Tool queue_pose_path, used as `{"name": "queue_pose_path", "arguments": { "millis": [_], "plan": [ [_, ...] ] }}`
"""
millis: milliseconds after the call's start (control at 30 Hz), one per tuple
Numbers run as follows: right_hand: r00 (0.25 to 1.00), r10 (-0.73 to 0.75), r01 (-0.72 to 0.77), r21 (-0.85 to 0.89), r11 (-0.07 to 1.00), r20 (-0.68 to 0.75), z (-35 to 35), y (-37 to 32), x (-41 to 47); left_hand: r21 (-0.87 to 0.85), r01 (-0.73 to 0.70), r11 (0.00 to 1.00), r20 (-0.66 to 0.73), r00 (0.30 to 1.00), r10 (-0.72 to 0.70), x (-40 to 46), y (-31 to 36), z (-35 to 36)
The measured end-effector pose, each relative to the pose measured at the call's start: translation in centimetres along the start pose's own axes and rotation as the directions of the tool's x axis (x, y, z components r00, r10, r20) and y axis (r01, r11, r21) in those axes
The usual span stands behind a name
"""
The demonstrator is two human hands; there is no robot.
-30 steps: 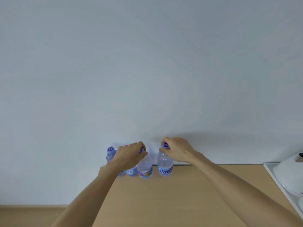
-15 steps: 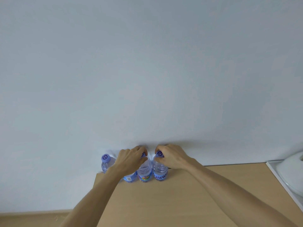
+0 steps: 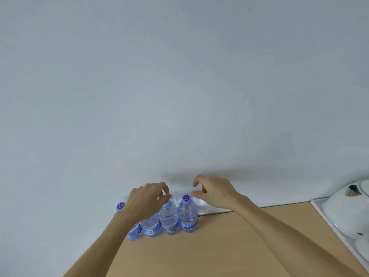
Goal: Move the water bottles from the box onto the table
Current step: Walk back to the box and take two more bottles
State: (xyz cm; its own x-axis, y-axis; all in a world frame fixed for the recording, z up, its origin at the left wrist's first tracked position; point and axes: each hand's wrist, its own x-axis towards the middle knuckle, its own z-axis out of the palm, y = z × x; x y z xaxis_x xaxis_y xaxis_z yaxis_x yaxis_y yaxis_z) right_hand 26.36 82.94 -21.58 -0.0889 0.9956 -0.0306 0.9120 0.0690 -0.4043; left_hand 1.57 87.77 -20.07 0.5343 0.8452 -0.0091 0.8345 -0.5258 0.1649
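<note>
Two arms are showing in the head view, both bare from the bottom edge up to the fingertips, no sleeve edge reaching into the picture. Left hand (image 3: 146,198) and right hand (image 3: 214,191) are showing no gloves, rings, watch or bands. Wrists are looking plain, nothing strapped or taped on. Nails are looking short, though the fingertips are too small to tell more. Forearms are running slim and straight, no marks or writing showing on them.
</note>
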Motion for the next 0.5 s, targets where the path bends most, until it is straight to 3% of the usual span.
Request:
{"name": "queue_pose_path", "arguments": {
  "millis": [267, 500],
  "plan": [
    [0.932, 0.162, -0.154, 0.048, 0.987, -0.326, -8.6, -1.0, -7.3, -0.083, -0.250, 0.965, -0.269, 0.938, 0.220, 0.7, 4.8, -6.8],
    [0.815, 0.310, -0.343, 0.023, 0.939, -0.490, -13.4, -1.1, -19.9, -0.334, -0.594, 0.732, -0.466, 0.779, 0.420, 0.9, 14.9, -11.0]
  ]
}}
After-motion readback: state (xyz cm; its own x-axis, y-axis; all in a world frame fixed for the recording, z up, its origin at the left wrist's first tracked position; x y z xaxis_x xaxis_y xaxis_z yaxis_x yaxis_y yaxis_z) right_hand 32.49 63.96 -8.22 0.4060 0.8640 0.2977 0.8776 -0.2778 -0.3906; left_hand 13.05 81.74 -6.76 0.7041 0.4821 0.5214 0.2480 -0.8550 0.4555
